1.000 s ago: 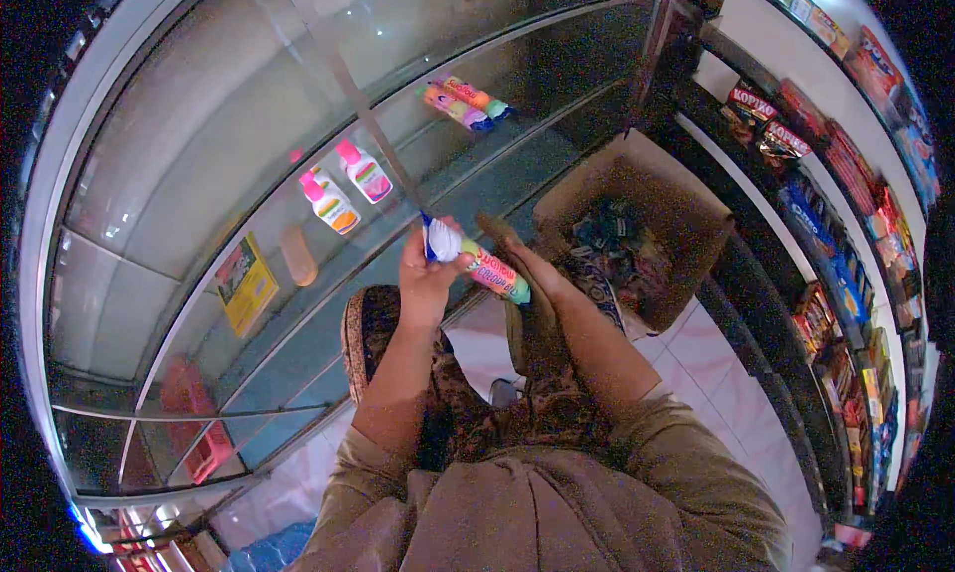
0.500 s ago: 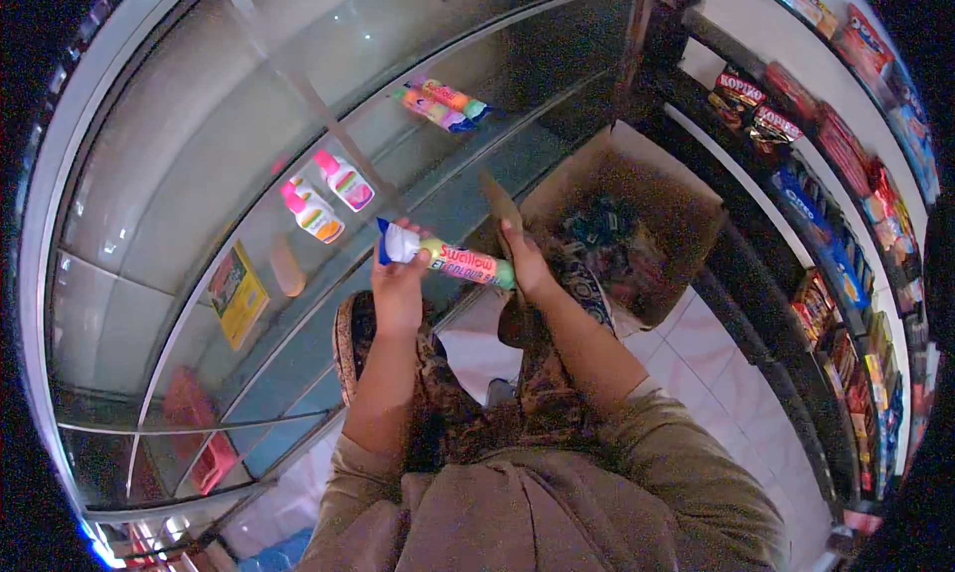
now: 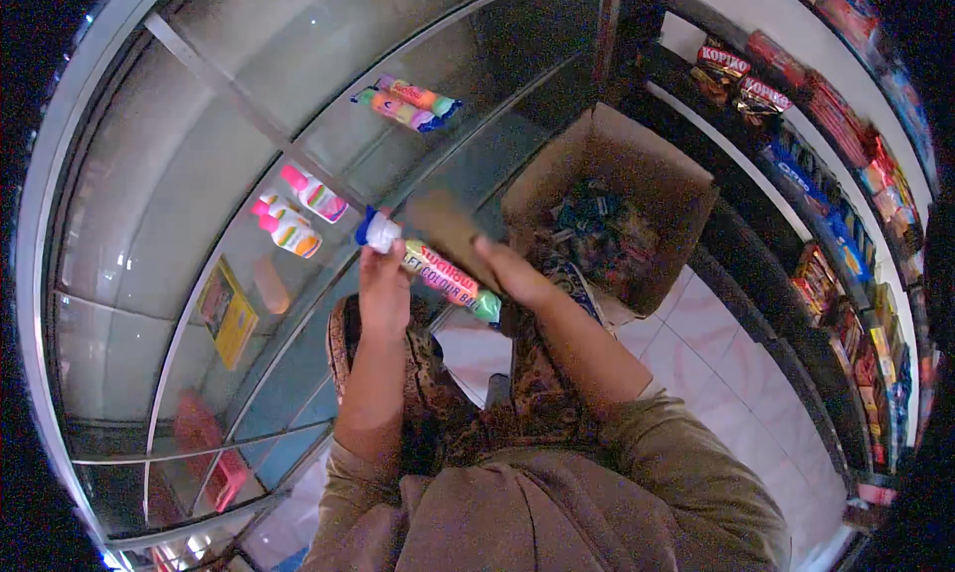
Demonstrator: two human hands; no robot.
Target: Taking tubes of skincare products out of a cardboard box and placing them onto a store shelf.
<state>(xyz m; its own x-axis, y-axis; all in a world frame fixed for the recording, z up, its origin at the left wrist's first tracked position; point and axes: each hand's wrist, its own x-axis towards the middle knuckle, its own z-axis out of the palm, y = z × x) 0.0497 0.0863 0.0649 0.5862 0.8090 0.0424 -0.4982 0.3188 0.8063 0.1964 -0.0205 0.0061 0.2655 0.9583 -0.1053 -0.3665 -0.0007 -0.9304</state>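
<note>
My left hand (image 3: 382, 291) grips the blue-and-white twisted end of a clear tube-shaped pack of coloured mothballs (image 3: 445, 275). The pack slants down to the right, with its green end lowest. My right hand (image 3: 517, 276) holds a flat brown piece (image 3: 445, 226), whose upper part is smeared by motion above the pack. Whether that piece is cloth or cardboard I cannot tell. Two similar packs of mothballs (image 3: 406, 102) lie on the glass shelf ahead. Pink-capped white bottles (image 3: 288, 228) stand on the shelf to the left.
An open cardboard box (image 3: 662, 159) with mixed small packets stands ahead right. Snack packs (image 3: 821, 199) line the shelves along the right. A yellow-green flat pack (image 3: 228, 313) and a pink object (image 3: 227, 477) rest in the glass cabinet (image 3: 214, 77) at left. White floor tiles (image 3: 718, 371) show behind the box.
The pack has tilted more steeply, its green end dropping. The brown piece has swung left over the pack with my right hand. The view has shifted slightly.
</note>
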